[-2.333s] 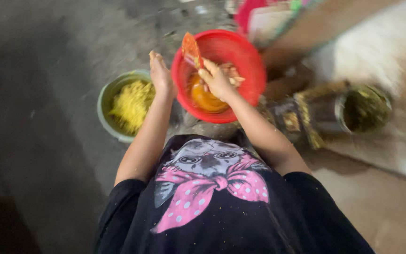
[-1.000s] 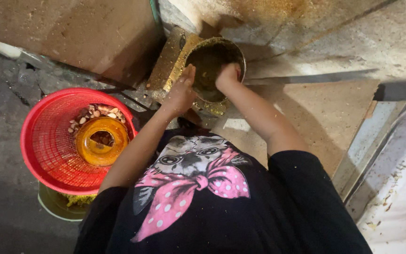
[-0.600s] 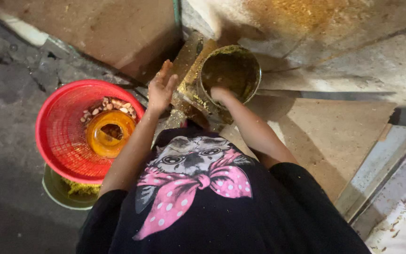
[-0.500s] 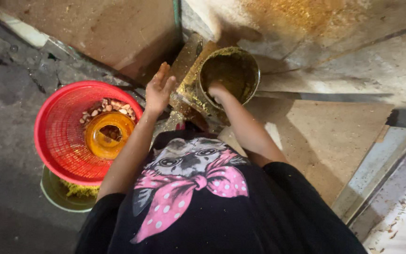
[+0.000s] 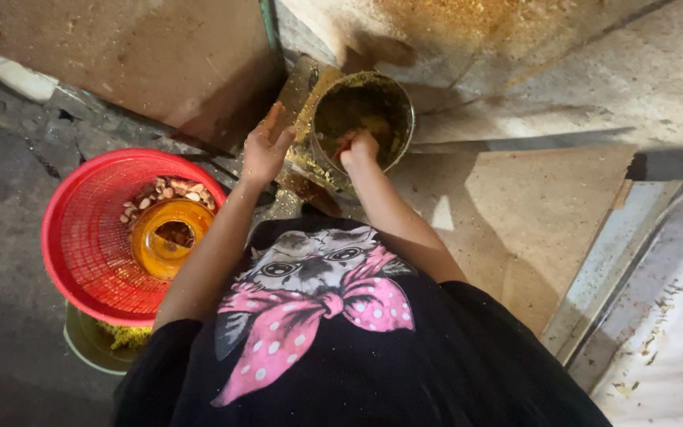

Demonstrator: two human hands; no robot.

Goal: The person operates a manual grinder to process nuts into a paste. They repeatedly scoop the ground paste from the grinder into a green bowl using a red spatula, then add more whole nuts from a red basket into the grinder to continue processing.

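Up by the wall on the floor, right hand [image 5: 357, 148] digs fingers, curled on yellow mash, into metal pot [image 5: 364, 119]; left hand [image 5: 265, 150] splayed, empty beside it, so pot likely tips and spills.

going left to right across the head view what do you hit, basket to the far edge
red basket → orange bowl inside it → left hand → right hand in the metal pot → brown board → pale sheet
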